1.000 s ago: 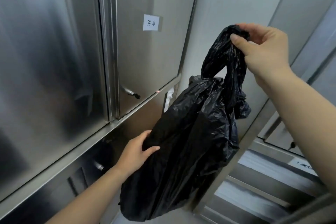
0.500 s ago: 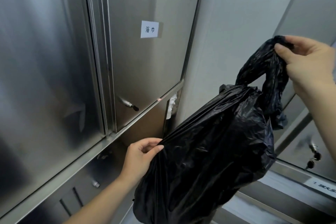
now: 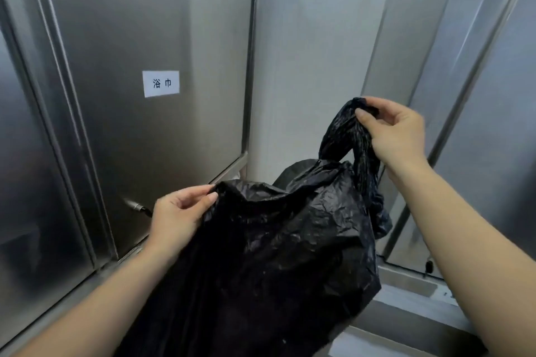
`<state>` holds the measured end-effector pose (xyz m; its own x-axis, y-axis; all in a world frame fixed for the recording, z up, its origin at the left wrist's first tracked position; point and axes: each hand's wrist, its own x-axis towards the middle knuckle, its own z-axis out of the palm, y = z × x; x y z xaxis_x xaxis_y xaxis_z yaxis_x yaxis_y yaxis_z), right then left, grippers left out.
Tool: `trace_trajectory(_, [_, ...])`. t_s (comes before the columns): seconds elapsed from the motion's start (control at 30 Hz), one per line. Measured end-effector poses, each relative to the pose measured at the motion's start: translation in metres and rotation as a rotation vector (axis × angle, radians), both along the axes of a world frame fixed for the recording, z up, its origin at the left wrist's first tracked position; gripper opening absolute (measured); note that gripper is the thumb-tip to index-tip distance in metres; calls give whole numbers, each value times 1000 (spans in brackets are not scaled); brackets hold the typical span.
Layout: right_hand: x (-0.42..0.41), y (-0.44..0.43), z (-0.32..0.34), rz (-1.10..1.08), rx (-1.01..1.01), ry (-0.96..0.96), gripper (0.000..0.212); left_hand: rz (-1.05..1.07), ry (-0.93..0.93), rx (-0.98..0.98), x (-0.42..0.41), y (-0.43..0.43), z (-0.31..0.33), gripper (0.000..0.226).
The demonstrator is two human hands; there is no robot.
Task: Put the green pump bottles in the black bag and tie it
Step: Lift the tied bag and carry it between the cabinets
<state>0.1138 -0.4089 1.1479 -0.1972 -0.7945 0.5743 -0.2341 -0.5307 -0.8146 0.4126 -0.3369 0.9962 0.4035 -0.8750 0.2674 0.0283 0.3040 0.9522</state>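
Hanging in mid-air between two bare arms, the black bag (image 3: pixel 278 255) fills the lower middle of the head view, its crinkled plastic bulging and sagging toward the bottom edge. The right hand (image 3: pixel 397 136) is up and to the right, thumb and fingers pinched on a gathered, twisted strip of the bag's top, which rises from the body of the bag as a narrow loop, with loose plastic dangling below the wrist. The left hand (image 3: pixel 179 214) is lower and to the left, thumb and forefinger pinching the bag's rim at its left corner, the other fingers curled under. Between the two hands the rim sags in a shallow dip, so the mouth looks slack rather than knotted; whether it is tied cannot be told. No green bottles show; what is inside the bag is hidden by the opaque plastic. Behind the left hand stands a steel cabinet door (image 3: pixel 139 38) bearing a small white label (image 3: pixel 161 83) with two printed characters, and a short metal handle (image 3: pixel 136 206) pokes out just left of that hand. Another brushed-steel panel (image 3: pixel 487 95) stands to the right, behind the right forearm, and a pale wall (image 3: pixel 313 52) runs between the two. A grey ledge (image 3: pixel 406 293) lies below the bag at lower right.
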Motion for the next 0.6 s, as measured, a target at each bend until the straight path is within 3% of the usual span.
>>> trace_trajectory(0.2, [16,-16,3,19,-19,7,19,-11,15,-82,0,-31,46,15])
trace_trajectory(0.43, [51,-62,18,45,-35,23,20,-129,-96,-166,0,-95,97,22])
trace_trajectory(0.6, [65,-115,41,-30,-80,36,17,-215,-135,-134,10,-173,124,11])
